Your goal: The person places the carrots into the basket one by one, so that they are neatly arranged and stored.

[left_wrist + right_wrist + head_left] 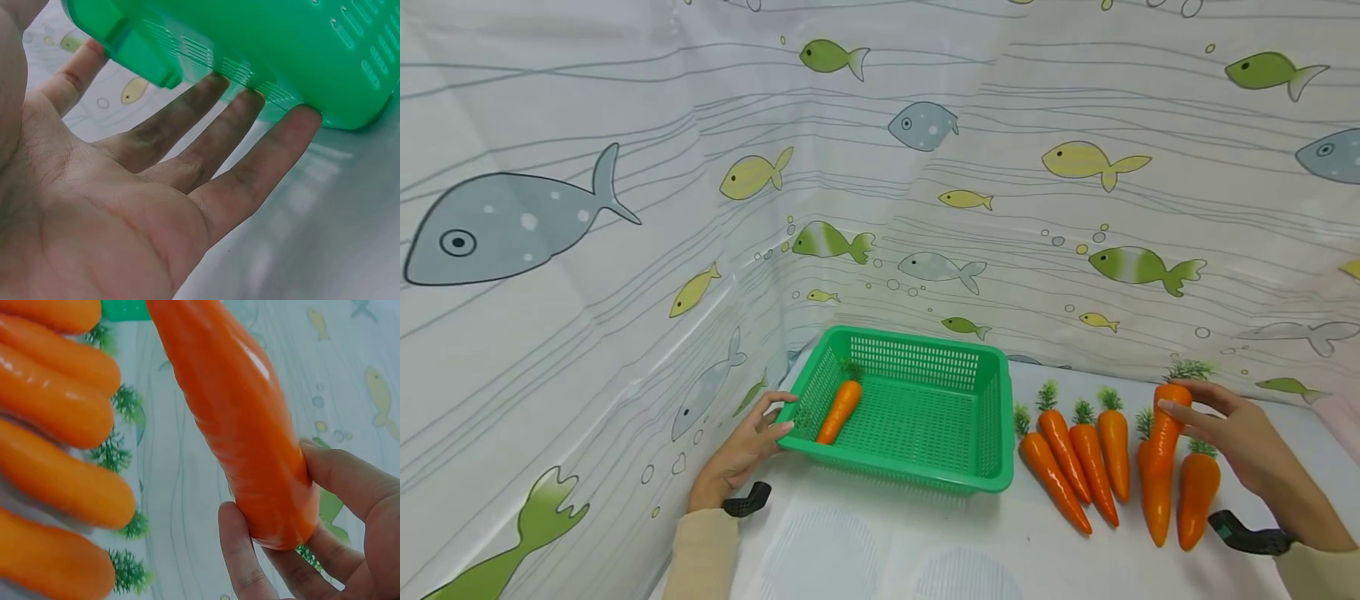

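Note:
A green plastic basket (887, 471) with slotted walls stands in front of me, one orange carrot (840, 411) with a green leafy top lying inside at its left. My left hand (748, 446) is at the basket's left end. In the left wrist view its fairly straight fingers (234, 187) touch the outer wall. Over to the right, my right hand (1243, 433) grips another carrot (240, 425) by its thick top end, thumb on one side and fingers on the other. That carrot is tilted, tip downward, overlapping a carrot behind it in the head view.
Several more carrots (1056, 483) lie side by side on the white table right of the basket, leafy tops pointing away from me. A fish-patterned sheet (1037, 225) rises as a wall behind and along the left. Pale circles mark the tabletop (820, 554) in front.

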{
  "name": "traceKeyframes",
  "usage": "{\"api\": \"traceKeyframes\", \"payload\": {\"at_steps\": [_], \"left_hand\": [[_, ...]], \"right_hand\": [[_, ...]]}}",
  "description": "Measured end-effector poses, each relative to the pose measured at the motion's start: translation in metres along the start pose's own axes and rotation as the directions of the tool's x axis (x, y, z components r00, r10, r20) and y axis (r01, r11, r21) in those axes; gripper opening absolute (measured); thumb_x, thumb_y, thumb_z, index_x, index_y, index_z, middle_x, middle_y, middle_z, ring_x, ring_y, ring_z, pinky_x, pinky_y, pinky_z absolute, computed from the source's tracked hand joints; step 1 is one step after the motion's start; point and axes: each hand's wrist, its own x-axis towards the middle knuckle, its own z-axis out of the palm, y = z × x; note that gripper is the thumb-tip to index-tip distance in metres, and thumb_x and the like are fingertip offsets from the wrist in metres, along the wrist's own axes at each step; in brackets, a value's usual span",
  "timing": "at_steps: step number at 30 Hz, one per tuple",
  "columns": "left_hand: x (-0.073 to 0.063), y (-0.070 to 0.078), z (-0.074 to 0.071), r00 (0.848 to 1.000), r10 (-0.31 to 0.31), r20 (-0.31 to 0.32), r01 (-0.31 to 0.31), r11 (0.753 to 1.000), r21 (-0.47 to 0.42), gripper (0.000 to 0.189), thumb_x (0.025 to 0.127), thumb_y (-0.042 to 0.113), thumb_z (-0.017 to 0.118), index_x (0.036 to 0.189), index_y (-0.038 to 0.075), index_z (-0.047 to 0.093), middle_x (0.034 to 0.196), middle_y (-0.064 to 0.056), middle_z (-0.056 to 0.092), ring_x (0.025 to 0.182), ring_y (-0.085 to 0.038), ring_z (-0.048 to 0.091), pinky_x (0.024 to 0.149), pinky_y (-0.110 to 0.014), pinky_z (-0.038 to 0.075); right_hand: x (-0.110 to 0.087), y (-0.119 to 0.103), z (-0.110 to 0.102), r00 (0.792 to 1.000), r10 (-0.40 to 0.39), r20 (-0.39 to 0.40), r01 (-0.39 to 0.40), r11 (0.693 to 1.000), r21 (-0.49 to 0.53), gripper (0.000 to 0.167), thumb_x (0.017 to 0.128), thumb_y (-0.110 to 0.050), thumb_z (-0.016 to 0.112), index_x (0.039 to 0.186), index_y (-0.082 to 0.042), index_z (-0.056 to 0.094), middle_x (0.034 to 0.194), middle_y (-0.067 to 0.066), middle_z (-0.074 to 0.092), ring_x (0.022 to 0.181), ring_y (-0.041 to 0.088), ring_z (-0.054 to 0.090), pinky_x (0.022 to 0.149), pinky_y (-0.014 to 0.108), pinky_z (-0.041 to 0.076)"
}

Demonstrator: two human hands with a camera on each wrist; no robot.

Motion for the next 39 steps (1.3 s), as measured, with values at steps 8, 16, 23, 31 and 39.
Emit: {"api": "traceKeyframes", "payload": {"at_steps": [8, 16, 23, 31, 39], "left_hand": [[0.0, 0.001, -0.002, 1.0, -0.012, 0.008, 0.013, 1.0, -0.019, 0.049, 0.104, 0.01, 0.059, 0.147, 0.011, 0.037, 0.166, -0.019, 0.003, 0.153, -0.039, 0.002, 0.097, -0.047, 0.047], [0.001, 0.001, -0.004, 1.0, -0.01, 0.016, 0.01, 1.0, -0.007, 0.048, 0.105, 0.011, 0.059, 0.148, 0.011, 0.036, 0.168, -0.019, -0.002, 0.154, -0.039, -0.006, 0.1, -0.05, 0.046], [0.0, 0.001, -0.003, 1.0, -0.012, 0.01, 0.011, 1.0, 0.011, 0.048, 0.105, 0.012, 0.059, 0.148, 0.013, 0.036, 0.168, -0.017, -0.001, 0.155, -0.039, -0.01, 0.102, -0.052, 0.045], [0.0, 0.001, -0.004, 1.0, -0.006, 0.028, 0.006, 1.0, 0.011, 0.048, 0.106, 0.013, 0.057, 0.149, 0.012, 0.035, 0.168, -0.019, -0.001, 0.155, -0.04, -0.006, 0.104, -0.052, 0.043], [0.001, 0.003, -0.002, 1.0, -0.017, 0.026, 0.017, 1.0, -0.002, 0.048, 0.106, 0.012, 0.058, 0.148, 0.011, 0.034, 0.162, -0.024, 0.013, 0.14, -0.044, 0.031, 0.1, -0.05, 0.046]], "right_hand": [[0.008, -0.02, 0.014, 0.997, 0.01, 0.082, -0.014, 0.998, 0.056, 0.087, 0.1, -0.053, 0.062, 0.16, -0.002, 0.024, 0.162, 0.031, 0.02, 0.136, 0.058, 0.033, 0.099, 0.084, 0.021], [0.018, -0.049, 0.03, 0.994, -0.028, 0.107, 0.022, 0.998, 0.064, 0.085, 0.098, -0.056, 0.063, 0.159, -0.007, 0.03, 0.161, 0.025, 0.028, 0.118, 0.025, 0.056, 0.104, 0.076, 0.029], [0.026, -0.066, 0.044, 0.988, -0.083, 0.131, 0.066, 0.989, 0.129, 0.08, 0.1, -0.052, 0.063, 0.158, -0.007, 0.032, 0.159, 0.021, 0.032, 0.101, 0.002, 0.061, 0.109, 0.072, 0.03], [0.032, -0.082, 0.061, 0.981, -0.116, 0.154, 0.088, 0.98, 0.176, 0.077, 0.101, -0.048, 0.064, 0.158, -0.008, 0.034, 0.158, 0.019, 0.035, 0.114, 0.017, 0.057, 0.11, 0.071, 0.03], [0.04, -0.099, 0.077, 0.973, -0.156, 0.167, 0.122, 0.972, 0.199, 0.073, 0.099, -0.05, 0.066, 0.154, -0.01, 0.041, 0.151, 0.017, 0.044, 0.11, 0.019, 0.066, 0.111, 0.064, 0.036]]}}
